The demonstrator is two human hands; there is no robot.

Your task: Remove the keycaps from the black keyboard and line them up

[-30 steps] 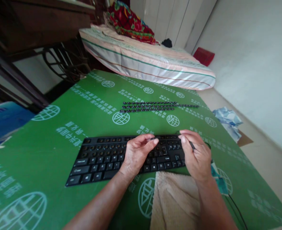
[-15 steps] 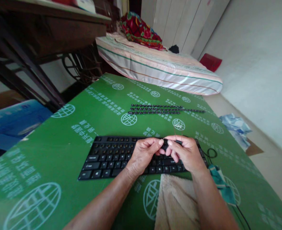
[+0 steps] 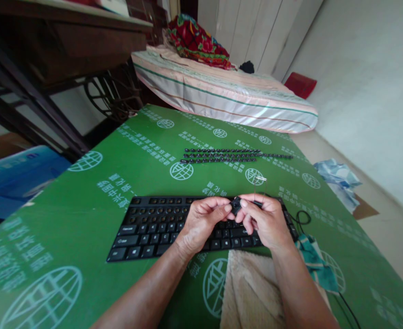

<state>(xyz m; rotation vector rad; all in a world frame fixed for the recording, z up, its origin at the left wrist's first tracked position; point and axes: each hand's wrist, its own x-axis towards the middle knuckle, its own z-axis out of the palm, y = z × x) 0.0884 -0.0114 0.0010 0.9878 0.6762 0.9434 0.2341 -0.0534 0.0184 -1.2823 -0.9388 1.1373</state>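
A black keyboard (image 3: pixel 126 240) lies on the green table; its upper rows show bare sockets, while the lower rows carry keycaps. Above it, my left hand (image 3: pixel 204 221) pinches a small black keycap (image 3: pixel 235 205) between thumb and fingers. My right hand (image 3: pixel 261 217) meets it there, thumb and fingertips closed on the same keycap. A wire keycap puller (image 3: pixel 260 178) also sits in my right hand, its thin wires pointing up and away and its dark handle partly hidden by the fingers.
Loose black keycaps (image 3: pixel 218 160) lie in several rows farther back on the green table (image 3: pixel 146 151). A beige cloth (image 3: pixel 251 288) is in front of the keyboard, with a teal checked cloth (image 3: pixel 316 262) and a black cable (image 3: pixel 300 219) to the right. A bed (image 3: pixel 222 100) stands behind.
The keycap has tilted between my fingertips and shows more of its dark underside. The puller's wires have swung slightly to the right. The view has shifted a little.
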